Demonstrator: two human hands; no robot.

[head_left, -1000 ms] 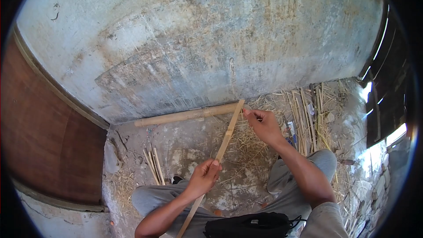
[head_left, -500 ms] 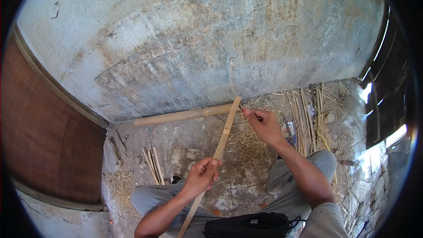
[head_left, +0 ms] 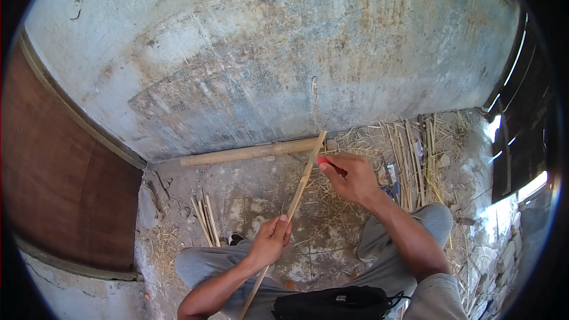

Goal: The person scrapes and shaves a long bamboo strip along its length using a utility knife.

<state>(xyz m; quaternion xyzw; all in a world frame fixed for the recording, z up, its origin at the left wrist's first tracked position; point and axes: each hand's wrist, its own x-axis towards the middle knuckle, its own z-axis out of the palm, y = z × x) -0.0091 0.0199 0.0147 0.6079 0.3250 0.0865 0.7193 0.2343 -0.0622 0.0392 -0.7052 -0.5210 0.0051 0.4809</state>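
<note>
We face a weathered wall (head_left: 284, 53), pale blue-grey with brown stains and flaking streaks, curving across the wide view. Below it we see a dusty, worn floor (head_left: 231, 186), scattered with straw-like shavings towards the right. A reddish-brown panel (head_left: 71, 172) with a pale frame (head_left: 80, 120) stands at left. At right, bright daylight comes through gaps in a dark partition (head_left: 518, 124), with rough stonework (head_left: 504, 261) lower down.

Bamboo strip (head_left: 303, 184): long, narrow, pale, w/ darker node, tilted diag.; small red tool (head_left: 322, 160) nr upper pt.
</note>
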